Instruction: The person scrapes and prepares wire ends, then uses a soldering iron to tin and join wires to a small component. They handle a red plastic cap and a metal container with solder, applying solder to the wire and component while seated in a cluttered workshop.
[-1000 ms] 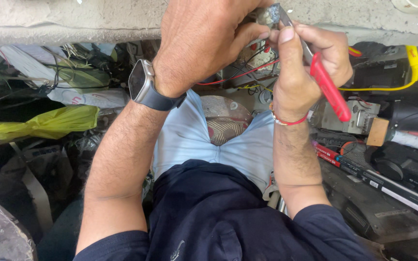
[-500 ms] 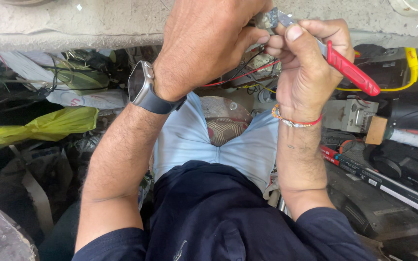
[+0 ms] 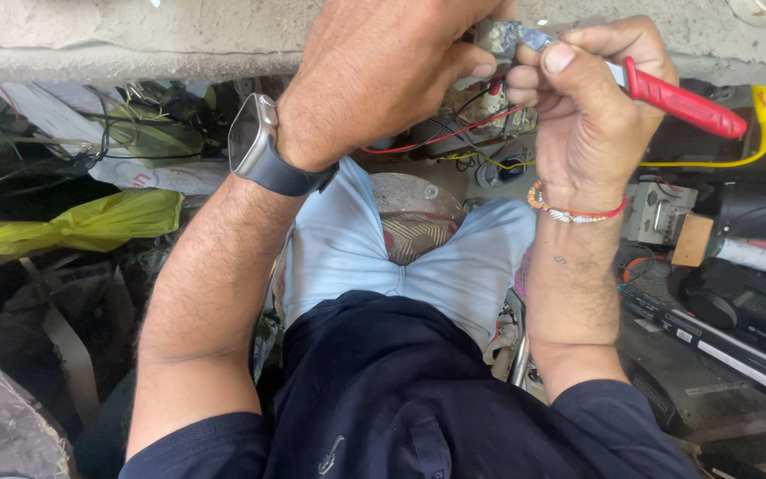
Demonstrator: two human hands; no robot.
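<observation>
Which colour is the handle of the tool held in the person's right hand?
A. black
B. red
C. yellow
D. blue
B: the right hand grips a tool whose handle is plainly red, sticking out to the right above the yellow cable.

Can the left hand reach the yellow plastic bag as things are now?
Probably yes, but not at once. The left hand is closed on a small grey part at the concrete ledge. The yellow plastic bag lies lower on that side with nothing between, so the hand must first let go.
</observation>
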